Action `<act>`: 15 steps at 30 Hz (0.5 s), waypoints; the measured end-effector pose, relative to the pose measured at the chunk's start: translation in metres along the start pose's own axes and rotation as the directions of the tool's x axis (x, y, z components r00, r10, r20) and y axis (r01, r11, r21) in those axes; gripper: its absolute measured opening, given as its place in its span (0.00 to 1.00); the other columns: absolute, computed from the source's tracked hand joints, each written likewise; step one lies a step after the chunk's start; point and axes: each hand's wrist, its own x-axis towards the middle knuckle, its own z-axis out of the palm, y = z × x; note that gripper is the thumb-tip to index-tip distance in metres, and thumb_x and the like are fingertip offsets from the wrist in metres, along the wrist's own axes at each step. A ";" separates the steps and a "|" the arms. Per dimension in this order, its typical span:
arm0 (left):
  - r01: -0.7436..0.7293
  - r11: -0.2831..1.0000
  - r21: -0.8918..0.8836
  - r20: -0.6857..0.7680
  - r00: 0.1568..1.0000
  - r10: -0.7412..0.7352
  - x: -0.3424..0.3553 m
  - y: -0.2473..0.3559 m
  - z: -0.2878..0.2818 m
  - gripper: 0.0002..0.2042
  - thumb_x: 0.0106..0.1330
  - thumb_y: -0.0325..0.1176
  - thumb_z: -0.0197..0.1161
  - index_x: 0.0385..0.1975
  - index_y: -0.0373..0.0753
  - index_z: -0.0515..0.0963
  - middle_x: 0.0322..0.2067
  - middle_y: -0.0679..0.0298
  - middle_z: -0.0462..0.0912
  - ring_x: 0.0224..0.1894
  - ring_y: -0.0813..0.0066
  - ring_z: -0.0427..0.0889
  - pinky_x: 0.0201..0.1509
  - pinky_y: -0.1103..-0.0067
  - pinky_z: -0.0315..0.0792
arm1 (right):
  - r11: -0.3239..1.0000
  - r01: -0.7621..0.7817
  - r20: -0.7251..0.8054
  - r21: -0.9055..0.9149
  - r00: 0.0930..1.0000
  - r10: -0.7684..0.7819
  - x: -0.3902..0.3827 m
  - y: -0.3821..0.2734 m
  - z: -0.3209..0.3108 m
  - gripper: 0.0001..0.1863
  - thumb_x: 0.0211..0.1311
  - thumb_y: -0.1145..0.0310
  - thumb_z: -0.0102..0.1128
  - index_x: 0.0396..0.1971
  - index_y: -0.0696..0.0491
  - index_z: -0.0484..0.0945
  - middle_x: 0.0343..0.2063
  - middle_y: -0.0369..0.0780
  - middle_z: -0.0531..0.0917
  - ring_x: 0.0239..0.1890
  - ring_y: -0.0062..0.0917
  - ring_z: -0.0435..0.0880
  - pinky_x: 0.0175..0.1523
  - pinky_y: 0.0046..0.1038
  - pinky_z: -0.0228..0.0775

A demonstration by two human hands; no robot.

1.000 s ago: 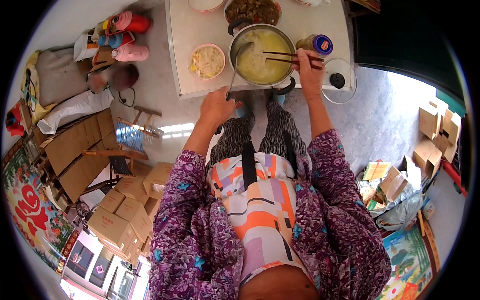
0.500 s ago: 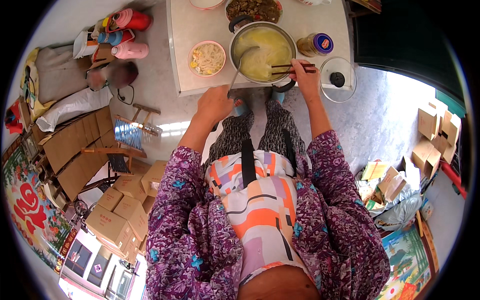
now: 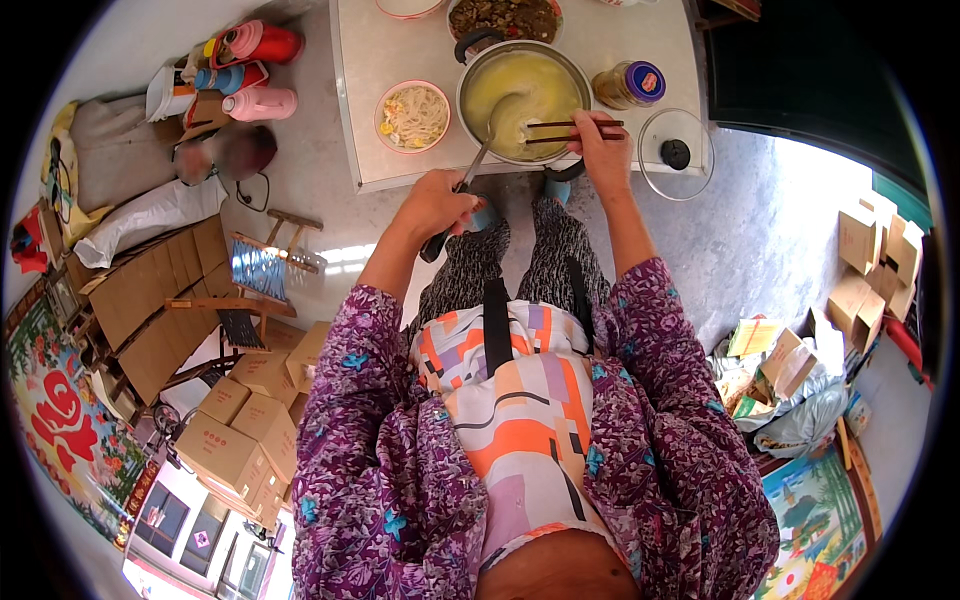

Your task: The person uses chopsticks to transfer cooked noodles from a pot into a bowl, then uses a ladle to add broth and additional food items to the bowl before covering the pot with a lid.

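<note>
At the table's near edge, my left hand (image 3: 437,207) is closed round the dark handle of a metal ladle (image 3: 476,164). The ladle's bowl is sunk in the yellowish broth (image 3: 520,82) of a steel pot (image 3: 464,118). My right hand (image 3: 602,150) grips a pair of dark chopsticks (image 3: 560,124) over the pot's right side, their tips at the pale noodles in the broth. Left of the pot sits a pink-rimmed bowl (image 3: 413,117) holding noodles and bits of egg. On the right, a glass lid (image 3: 676,153) with a black knob overhangs the table edge.
A purple-lidded jar (image 3: 628,84) stands right of the pot, and a dish of dark brown food (image 3: 505,18) lies behind it. Thermos flasks (image 3: 262,102), a folding stool (image 3: 262,265) and stacked cartons (image 3: 240,440) are at the left. Bags and boxes (image 3: 785,385) lie at the right.
My left hand has turned, bringing more of the ladle's dark handle into view, and the ladle has shifted in the broth. My right hand and the chopsticks have moved slightly left and nearer.
</note>
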 end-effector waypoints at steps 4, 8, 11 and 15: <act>-0.004 0.993 -0.117 0.006 1.000 0.005 -0.001 -0.001 0.004 0.08 0.55 0.30 0.58 0.30 0.31 0.76 0.19 0.61 0.78 0.14 0.79 0.74 0.17 0.82 0.68 | 0.994 0.104 0.027 0.019 0.994 -0.104 -0.006 -0.013 -0.003 0.12 0.60 0.64 0.60 0.34 0.58 0.80 0.24 0.38 0.82 0.21 0.17 0.79 0.27 0.18 0.72; -0.006 0.984 -0.176 -0.029 1.000 0.001 -0.004 0.001 0.006 0.07 0.56 0.27 0.59 0.25 0.29 0.75 0.16 0.61 0.76 0.12 0.77 0.73 0.16 0.80 0.67 | 0.986 0.166 -0.014 0.027 0.986 -0.165 -0.004 -0.031 -0.021 0.11 0.61 0.65 0.60 0.35 0.57 0.81 0.24 0.37 0.82 0.20 0.16 0.78 0.27 0.17 0.72; -0.006 0.982 -0.188 -0.029 1.000 0.000 0.000 -0.004 0.007 0.07 0.56 0.27 0.59 0.25 0.29 0.75 0.17 0.61 0.76 0.13 0.76 0.74 0.16 0.80 0.67 | 0.985 0.165 -0.051 -0.051 0.984 -0.168 0.000 -0.035 -0.026 0.11 0.61 0.64 0.60 0.34 0.58 0.80 0.23 0.36 0.81 0.20 0.16 0.78 0.27 0.17 0.72; -0.002 0.981 -0.193 -0.020 1.000 -0.002 0.002 -0.004 0.006 0.07 0.55 0.28 0.59 0.25 0.29 0.75 0.17 0.61 0.76 0.13 0.77 0.74 0.16 0.80 0.67 | 0.981 0.148 -0.042 -0.126 0.987 -0.154 0.003 -0.015 -0.020 0.12 0.61 0.64 0.60 0.34 0.59 0.79 0.22 0.36 0.79 0.21 0.17 0.78 0.28 0.17 0.73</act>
